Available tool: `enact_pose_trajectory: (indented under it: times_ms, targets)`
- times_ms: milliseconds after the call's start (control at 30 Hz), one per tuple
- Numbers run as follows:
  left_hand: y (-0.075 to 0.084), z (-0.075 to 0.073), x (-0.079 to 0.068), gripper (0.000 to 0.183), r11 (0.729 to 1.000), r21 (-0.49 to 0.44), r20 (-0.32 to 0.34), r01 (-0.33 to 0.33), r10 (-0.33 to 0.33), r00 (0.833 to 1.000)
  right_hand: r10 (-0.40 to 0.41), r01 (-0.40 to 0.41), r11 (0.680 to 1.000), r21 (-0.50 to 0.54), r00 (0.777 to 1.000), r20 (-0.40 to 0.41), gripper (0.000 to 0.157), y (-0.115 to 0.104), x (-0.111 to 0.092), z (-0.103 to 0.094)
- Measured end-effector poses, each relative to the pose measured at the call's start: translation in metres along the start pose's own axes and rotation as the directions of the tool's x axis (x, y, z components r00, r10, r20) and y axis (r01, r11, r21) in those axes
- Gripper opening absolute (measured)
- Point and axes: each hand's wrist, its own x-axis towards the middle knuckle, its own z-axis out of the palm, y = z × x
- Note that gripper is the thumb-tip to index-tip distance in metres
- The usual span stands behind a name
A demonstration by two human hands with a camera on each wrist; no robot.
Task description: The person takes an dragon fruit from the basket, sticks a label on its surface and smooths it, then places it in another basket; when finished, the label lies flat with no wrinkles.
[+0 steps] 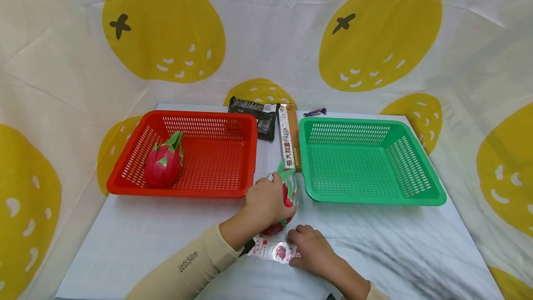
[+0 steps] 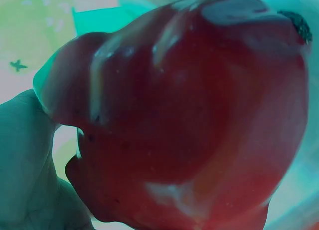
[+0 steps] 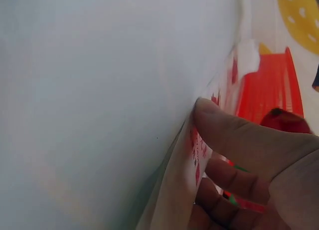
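A dragon fruit (image 1: 288,200) is gripped by my left hand (image 1: 265,200) between the two baskets, its green leaf tips pointing away from me. Its red skin (image 2: 189,110) fills most of the left wrist view, with part of the hand at the left edge. Under the fruit's near end lies a clear plastic bag (image 1: 266,247) with pink print. My right hand (image 1: 313,250) pinches the bag's edge between thumb and fingers, as the right wrist view shows. How far the fruit sits inside the bag cannot be told. Another dragon fruit (image 1: 164,165) rests in the red basket.
The red basket (image 1: 179,192) stands on the left, and a green basket (image 1: 374,199) on the right. Between them, toward the back, are a black packet (image 1: 265,123) and a pasta box (image 1: 289,138). A small purple wrapped candy (image 1: 315,112) lies behind the green basket.
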Motion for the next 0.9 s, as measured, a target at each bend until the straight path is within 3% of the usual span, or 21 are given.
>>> enact_pose_trajectory:
  times_ms: [167, 333, 500, 700, 900]
  targets:
    - [0.003, 0.009, 0.007, 0.091, 0.997, 0.071, -0.005, 0.034, -0.033, 0.999, 0.013, -0.014, 0.999, 0.045, 0.999, 0.033, 0.041, 0.001, 0.0, -0.001]
    - [0.003, 0.011, 0.012, 0.095, 0.996, 0.081, 0.025, 0.041, -0.043, 0.999, 0.015, -0.022, 0.995, 0.099, 0.998, 0.068, 0.039, 0.002, 0.0, -0.002]
    - [-0.001, 0.009, 0.019, 0.079, 0.999, 0.035, 0.027, 0.031, -0.032, 0.999, 0.002, -0.019, 0.986, 0.168, 0.995, 0.104, 0.038, 0.005, 0.001, -0.004]
    - [-0.008, 0.006, 0.021, 0.072, 0.998, -0.052, 0.03, -0.027, 0.029, 0.999, -0.05, -0.002, 0.96, 0.278, 0.983, 0.178, 0.041, 0.009, 0.0, -0.005]
    - [-0.023, 0.0, 0.002, 0.055, 0.979, -0.134, 0.01, -0.157, 0.16, 0.987, -0.147, 0.087, 0.936, 0.342, 0.977, 0.154, 0.021, 0.014, 0.001, -0.003]
